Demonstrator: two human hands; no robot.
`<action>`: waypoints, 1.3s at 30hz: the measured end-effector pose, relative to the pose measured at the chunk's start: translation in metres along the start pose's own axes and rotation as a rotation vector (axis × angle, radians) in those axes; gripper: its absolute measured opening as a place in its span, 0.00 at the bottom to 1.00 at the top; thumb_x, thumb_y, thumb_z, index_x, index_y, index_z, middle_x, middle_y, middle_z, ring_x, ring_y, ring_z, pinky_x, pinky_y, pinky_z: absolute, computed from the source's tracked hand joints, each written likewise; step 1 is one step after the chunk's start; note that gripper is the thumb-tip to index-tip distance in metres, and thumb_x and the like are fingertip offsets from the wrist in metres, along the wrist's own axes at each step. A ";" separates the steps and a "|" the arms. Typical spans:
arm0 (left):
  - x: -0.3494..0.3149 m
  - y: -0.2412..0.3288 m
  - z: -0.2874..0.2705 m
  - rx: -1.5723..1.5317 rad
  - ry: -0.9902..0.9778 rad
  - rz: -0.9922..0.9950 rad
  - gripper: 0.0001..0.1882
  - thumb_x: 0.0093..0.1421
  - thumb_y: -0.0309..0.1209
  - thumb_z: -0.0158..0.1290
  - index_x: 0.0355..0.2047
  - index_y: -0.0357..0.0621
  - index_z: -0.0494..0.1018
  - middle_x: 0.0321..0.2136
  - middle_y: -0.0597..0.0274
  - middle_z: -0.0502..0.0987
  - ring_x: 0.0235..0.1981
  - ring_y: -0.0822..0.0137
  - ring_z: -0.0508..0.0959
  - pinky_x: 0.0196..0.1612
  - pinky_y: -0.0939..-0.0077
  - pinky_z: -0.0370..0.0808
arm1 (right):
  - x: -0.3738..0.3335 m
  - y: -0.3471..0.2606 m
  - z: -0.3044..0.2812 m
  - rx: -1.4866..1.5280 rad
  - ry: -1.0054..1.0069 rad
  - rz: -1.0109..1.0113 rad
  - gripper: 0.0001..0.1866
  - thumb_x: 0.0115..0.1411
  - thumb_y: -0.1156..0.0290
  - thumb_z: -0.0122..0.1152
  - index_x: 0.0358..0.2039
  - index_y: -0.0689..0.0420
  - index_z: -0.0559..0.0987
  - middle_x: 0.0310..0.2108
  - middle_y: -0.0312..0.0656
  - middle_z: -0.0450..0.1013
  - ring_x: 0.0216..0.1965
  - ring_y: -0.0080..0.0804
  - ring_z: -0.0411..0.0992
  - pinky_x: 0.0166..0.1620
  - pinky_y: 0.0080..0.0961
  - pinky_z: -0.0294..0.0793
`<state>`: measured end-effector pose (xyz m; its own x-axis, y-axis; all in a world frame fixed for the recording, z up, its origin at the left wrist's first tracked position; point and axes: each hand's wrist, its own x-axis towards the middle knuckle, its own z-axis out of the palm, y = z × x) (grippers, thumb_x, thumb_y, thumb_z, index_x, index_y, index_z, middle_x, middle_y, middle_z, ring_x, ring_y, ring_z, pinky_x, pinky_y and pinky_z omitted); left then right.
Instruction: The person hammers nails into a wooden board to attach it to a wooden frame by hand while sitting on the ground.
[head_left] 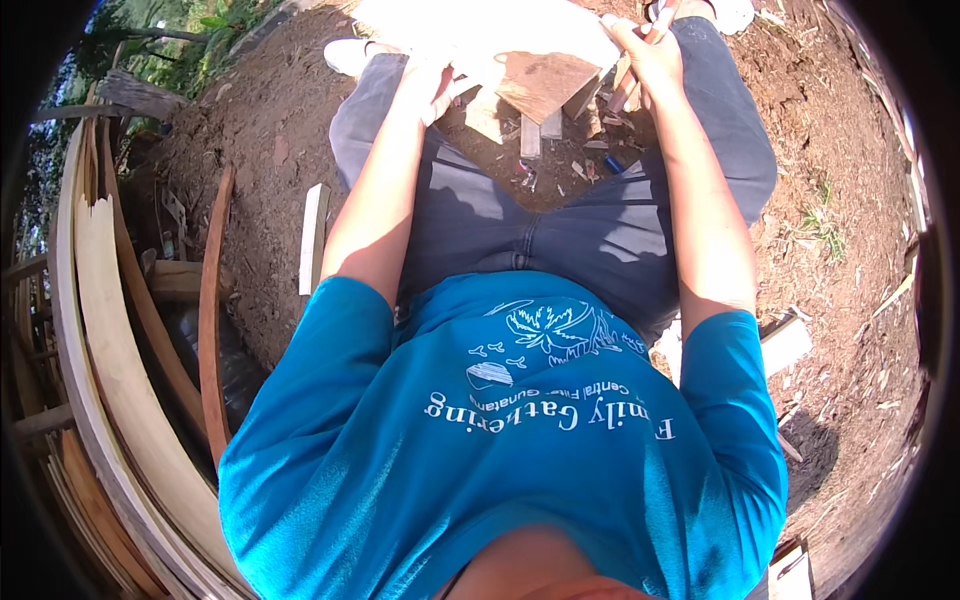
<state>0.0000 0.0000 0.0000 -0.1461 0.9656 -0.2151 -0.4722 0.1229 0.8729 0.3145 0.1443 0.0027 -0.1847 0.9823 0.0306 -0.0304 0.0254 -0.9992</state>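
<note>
A large pale board (490, 25), washed out by glare, lies between my knees at the top of the head view. My left hand (432, 88) is at its near left corner, fingers curled at the edge. My right hand (652, 62) is beside the board's right edge, closed around a slim brown wooden stick (624, 92) that slants down past the palm. What lies at the stick's upper end is too bright to make out. Just under the board, between both hands, is a brown wooden piece (545, 84) with a pointed near corner.
Offcuts (530, 137) and a small blue cylinder (613, 163) lie on the dirt between my legs. Long planks (105, 290) are stacked on the left, near a loose pale strip (313, 240). Another wood block (786, 345) lies right of me.
</note>
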 end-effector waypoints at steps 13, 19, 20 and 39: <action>-0.039 0.043 -0.027 0.713 0.466 0.184 0.25 0.59 0.39 0.58 0.56 0.45 0.74 0.50 0.46 0.80 0.51 0.52 0.80 0.54 0.60 0.77 | 0.002 0.022 0.007 -0.057 -0.044 0.283 0.18 0.62 0.68 0.73 0.50 0.53 0.77 0.38 0.34 0.78 0.35 0.23 0.78 0.36 0.23 0.79; -0.230 0.068 -0.149 1.108 0.821 0.082 0.17 0.66 0.44 0.56 0.45 0.46 0.83 0.32 0.57 0.85 0.34 0.68 0.83 0.39 0.70 0.78 | -0.007 0.014 -0.003 -0.129 -0.007 0.256 0.22 0.60 0.60 0.75 0.49 0.57 0.78 0.39 0.36 0.77 0.40 0.26 0.77 0.43 0.29 0.80; -0.267 0.065 -0.175 1.212 0.854 -0.018 0.18 0.67 0.44 0.55 0.46 0.45 0.82 0.34 0.55 0.85 0.36 0.61 0.85 0.41 0.65 0.79 | -0.007 0.013 0.002 -0.132 -0.006 0.260 0.22 0.60 0.60 0.76 0.49 0.57 0.78 0.40 0.36 0.77 0.40 0.27 0.77 0.43 0.30 0.81; -0.370 -0.018 -0.221 1.300 0.737 -0.649 0.11 0.60 0.35 0.61 0.44 0.51 0.82 0.38 0.58 0.85 0.42 0.56 0.84 0.46 0.61 0.79 | 0.020 0.019 0.040 -0.077 0.051 0.097 0.30 0.58 0.67 0.77 0.54 0.65 0.71 0.49 0.46 0.74 0.46 0.33 0.76 0.45 0.33 0.80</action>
<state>-0.1295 -0.4104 -0.0325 -0.7674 0.4117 -0.4915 0.3380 0.9112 0.2354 0.2706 0.1572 -0.0142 -0.1330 0.9889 -0.0658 0.0613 -0.0580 -0.9964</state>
